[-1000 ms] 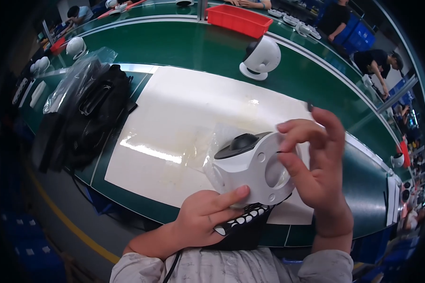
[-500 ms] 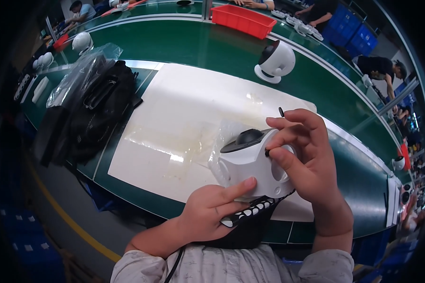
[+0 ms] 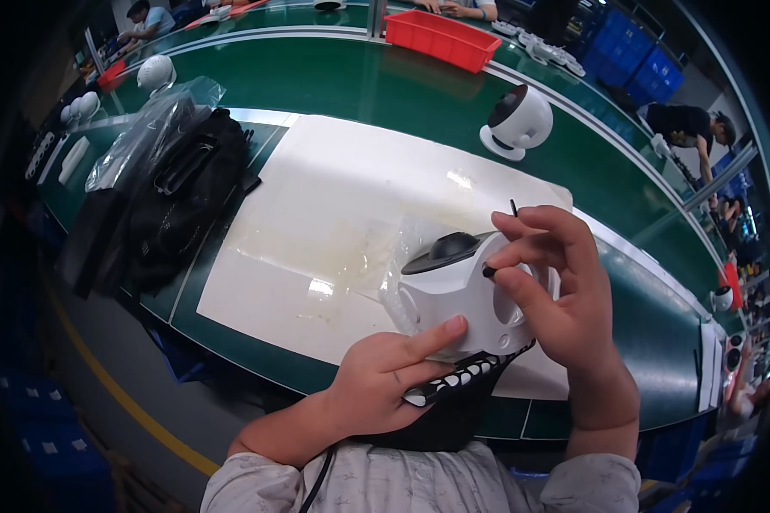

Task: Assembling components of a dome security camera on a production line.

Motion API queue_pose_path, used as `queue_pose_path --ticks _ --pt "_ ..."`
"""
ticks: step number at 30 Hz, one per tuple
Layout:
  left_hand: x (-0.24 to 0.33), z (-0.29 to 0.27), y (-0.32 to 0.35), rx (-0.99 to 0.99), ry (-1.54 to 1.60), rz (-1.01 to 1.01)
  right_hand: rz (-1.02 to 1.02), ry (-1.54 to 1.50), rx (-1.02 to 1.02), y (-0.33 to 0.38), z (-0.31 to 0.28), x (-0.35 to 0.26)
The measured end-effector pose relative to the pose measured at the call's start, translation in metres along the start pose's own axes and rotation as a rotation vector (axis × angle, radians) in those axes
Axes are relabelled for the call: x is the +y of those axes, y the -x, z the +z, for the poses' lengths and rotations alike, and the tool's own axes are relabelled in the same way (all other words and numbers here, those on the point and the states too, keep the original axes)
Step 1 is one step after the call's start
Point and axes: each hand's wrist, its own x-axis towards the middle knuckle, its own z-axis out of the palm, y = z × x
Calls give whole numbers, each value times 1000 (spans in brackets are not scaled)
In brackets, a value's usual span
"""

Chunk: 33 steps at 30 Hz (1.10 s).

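Bench: long green worktable (image 3: 376, 85) with a white rectangular mat (image 3: 334, 214) on it.
Bags: black bags in clear plastic (image 3: 158, 184), left of the mat.
Housing: white rounded plastic casing with a dark dome cap (image 3: 453, 286), held above the mat's near edge.
Left hand (image 3: 385, 385): supports the casing from below, index finger along it.
Right hand (image 3: 556, 291): pinches a thin black pin (image 3: 513, 208) against the casing's side.

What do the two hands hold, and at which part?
Both hold the white round housing: the left hand supports its lower front edge, the right hand grips its right side and pinches a thin black pin.
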Motion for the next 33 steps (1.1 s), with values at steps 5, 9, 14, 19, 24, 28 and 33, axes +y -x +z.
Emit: queue_pose_path --ticks 5,9,14,19,24,28,33 --pt "1 -2 2 -8 -12 -22 -368 720 -134 6 -6 -24" --pt "0 -2 1 4 -16 -1 -326 678 -1 20 -8 -9" --pt "-1 -2 1 8 -18 -12 -122 438 -75 33 -11 1" --pt "-1 1 -2 12 -20 -15 -55 382 -153 38 -10 2" --pt "4 7 -1 59 -28 -29 -116 532 -84 46 -11 3" --pt "8 9 -1 91 -24 -21 -306 826 19 57 -6 0" --pt "10 11 -1 105 -28 -25 -418 1015 34 69 -7 -1"
